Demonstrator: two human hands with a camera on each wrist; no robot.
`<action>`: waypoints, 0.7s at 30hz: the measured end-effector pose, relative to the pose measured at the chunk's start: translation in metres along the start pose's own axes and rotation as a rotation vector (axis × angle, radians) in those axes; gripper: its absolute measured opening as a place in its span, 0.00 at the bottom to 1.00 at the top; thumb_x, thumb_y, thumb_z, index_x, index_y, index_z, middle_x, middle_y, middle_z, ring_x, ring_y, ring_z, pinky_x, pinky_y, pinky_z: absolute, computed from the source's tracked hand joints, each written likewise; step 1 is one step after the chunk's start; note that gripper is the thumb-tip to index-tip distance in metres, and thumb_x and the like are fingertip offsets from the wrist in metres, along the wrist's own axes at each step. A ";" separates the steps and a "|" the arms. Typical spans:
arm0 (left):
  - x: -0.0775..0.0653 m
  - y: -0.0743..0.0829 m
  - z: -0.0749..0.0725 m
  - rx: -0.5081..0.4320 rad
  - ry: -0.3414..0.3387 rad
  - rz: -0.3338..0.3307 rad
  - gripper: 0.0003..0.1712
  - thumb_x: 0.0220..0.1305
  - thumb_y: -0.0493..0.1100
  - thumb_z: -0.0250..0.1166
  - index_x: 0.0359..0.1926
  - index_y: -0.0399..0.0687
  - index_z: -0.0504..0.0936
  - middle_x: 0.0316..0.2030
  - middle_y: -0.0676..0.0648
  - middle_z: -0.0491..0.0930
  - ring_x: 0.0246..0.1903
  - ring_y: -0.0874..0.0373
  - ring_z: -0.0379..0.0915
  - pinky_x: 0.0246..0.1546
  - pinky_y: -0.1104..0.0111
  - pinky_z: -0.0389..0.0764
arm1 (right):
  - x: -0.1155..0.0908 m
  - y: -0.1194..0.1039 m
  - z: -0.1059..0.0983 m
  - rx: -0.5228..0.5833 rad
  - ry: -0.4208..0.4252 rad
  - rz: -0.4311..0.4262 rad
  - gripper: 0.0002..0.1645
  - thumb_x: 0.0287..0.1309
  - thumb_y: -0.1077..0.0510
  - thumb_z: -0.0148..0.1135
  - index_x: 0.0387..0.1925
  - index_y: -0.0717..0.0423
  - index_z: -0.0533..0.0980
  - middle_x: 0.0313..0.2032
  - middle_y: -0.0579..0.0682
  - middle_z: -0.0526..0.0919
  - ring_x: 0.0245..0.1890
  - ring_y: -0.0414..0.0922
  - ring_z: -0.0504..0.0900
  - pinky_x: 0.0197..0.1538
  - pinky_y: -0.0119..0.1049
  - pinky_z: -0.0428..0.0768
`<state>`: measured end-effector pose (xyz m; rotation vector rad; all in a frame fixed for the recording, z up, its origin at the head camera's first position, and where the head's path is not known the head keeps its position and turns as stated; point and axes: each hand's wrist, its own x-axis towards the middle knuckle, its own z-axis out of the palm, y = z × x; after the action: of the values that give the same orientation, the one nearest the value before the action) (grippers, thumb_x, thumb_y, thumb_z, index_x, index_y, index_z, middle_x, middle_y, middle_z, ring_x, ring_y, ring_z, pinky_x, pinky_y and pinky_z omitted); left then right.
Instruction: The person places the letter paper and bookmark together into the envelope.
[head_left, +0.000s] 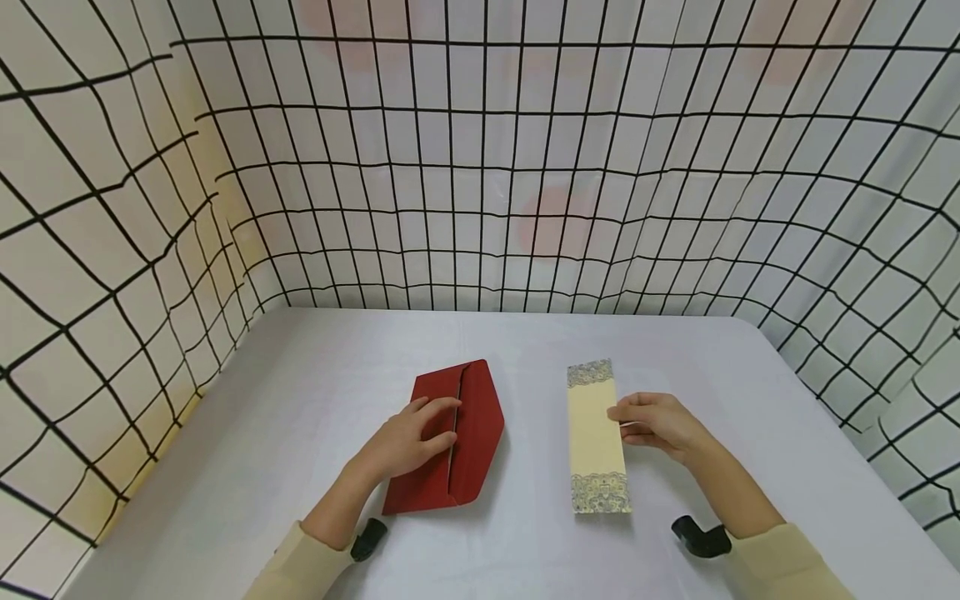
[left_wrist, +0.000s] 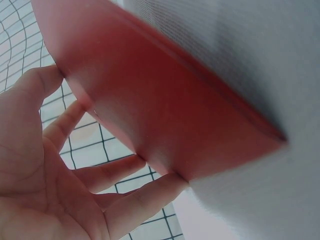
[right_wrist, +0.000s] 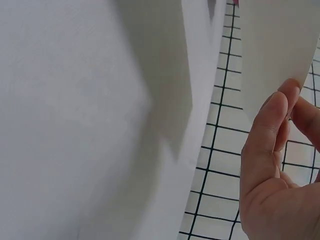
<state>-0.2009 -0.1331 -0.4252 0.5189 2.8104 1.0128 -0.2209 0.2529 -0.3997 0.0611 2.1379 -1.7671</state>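
Note:
A red envelope (head_left: 441, 450) lies left of the middle of the table with its pointed flap unfolded to the right. My left hand (head_left: 405, 440) is over it, fingers spread and fingertips touching its upper face. In the left wrist view the fingertips meet the red paper (left_wrist: 150, 95) along one side. To the right, a long cream card (head_left: 592, 429) with grey lace-patterned bands at both ends is pinched by my right hand (head_left: 660, 423) at its right edge. The right wrist view shows the card's plain back (right_wrist: 272, 45) between thumb and fingers, raised off the table.
The white table (head_left: 300, 367) is bordered at the back and sides by a white sheet with a black grid (head_left: 480, 167). Black wrist mounts (head_left: 701, 537) sit near both sleeves.

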 end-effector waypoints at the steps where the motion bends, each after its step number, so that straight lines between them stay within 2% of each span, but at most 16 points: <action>1: 0.000 0.000 0.000 -0.001 0.000 0.000 0.25 0.67 0.51 0.62 0.64 0.62 0.71 0.65 0.38 0.65 0.63 0.37 0.63 0.54 0.40 0.68 | 0.000 -0.001 0.001 0.001 -0.007 -0.006 0.06 0.61 0.60 0.64 0.33 0.59 0.76 0.27 0.47 0.79 0.25 0.39 0.80 0.34 0.31 0.82; 11: 0.000 0.000 -0.001 0.005 0.003 -0.003 0.26 0.67 0.51 0.62 0.64 0.61 0.71 0.65 0.38 0.65 0.63 0.37 0.63 0.55 0.40 0.68 | -0.002 -0.009 0.014 0.024 -0.079 -0.065 0.05 0.62 0.62 0.62 0.32 0.59 0.76 0.27 0.48 0.78 0.25 0.39 0.79 0.34 0.31 0.82; 21: 0.001 -0.001 0.000 -0.002 -0.004 0.004 0.25 0.67 0.51 0.62 0.64 0.62 0.71 0.66 0.38 0.65 0.63 0.37 0.63 0.55 0.40 0.68 | -0.003 -0.014 0.025 0.045 -0.126 -0.087 0.05 0.62 0.62 0.62 0.32 0.60 0.75 0.25 0.49 0.79 0.24 0.39 0.78 0.34 0.32 0.82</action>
<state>-0.2019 -0.1338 -0.4262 0.5257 2.8058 1.0147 -0.2154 0.2265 -0.3895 -0.1308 2.0399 -1.8164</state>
